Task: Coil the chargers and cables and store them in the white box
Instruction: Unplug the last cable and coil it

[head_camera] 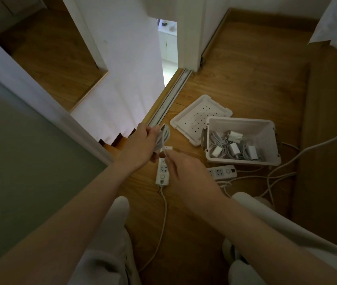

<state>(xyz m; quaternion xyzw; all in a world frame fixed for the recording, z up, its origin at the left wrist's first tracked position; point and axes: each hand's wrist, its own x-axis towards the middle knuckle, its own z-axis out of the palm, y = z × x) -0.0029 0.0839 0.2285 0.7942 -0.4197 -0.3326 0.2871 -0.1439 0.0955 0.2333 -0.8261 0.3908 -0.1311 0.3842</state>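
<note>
1. Your left hand (143, 145) grips the coiled cable (163, 135) above the floor. Your right hand (186, 171) pinches its loose end with its fingers.
2. To the right, the white box (243, 161) holds chargers (234, 149), with its perforated lid (194, 118) against it.
3. One power strip (162, 173) lies under your hands, and another power strip (223, 171) lies beside the box.
4. All of it sits on the wooden floor (245, 79).

Bare forearms (93, 194), loose off-white trousers (110, 233), white footwear (232, 254) nr R leg, type unclear.

A home: wooden floor (245, 83), white doorway (168, 42), bedsheet corner (336, 27) at the edge.
</note>
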